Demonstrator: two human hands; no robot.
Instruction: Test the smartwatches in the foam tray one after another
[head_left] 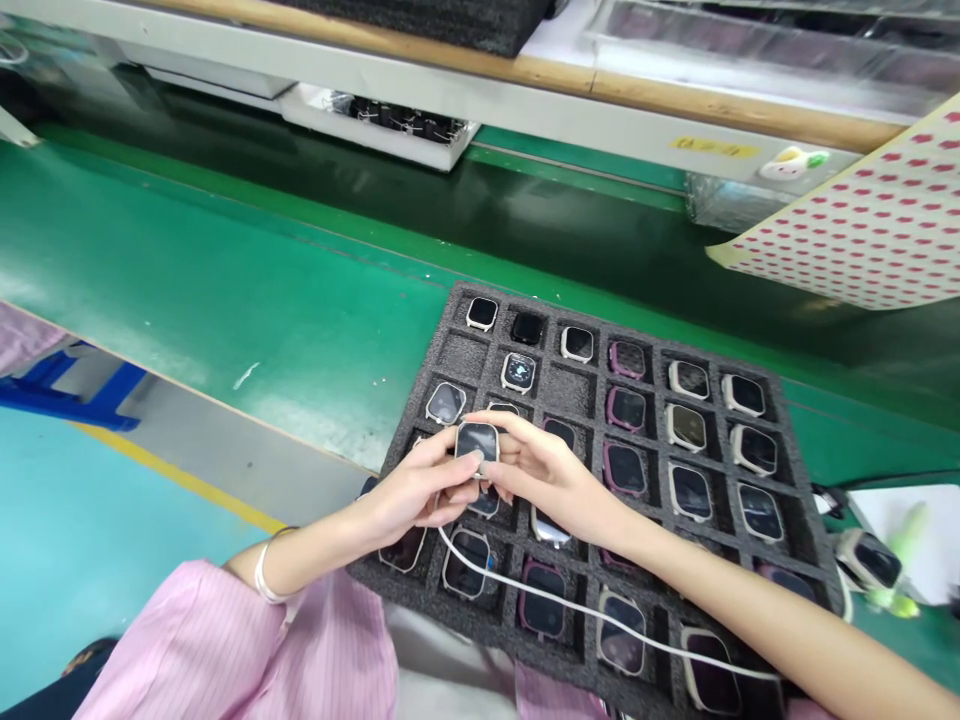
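Between my two hands is a smartwatch case without a strap, its dark screen facing up. My left hand grips it from the left, with the thumb on the screen's lower part. On the other side, my right hand pinches its edge with thumb and fingers. Both hands are over a dark foam tray divided into compartments, most holding similar watch cases in silver, black and purple. One lit watch shows a dial. A white cable runs from under my left hand across the tray to the lower right.
The tray rests on a green bench and overhangs its near edge. At right are a watch and a white pad. A red-dotted sheet hangs from the shelf. A blue stool stands at left.
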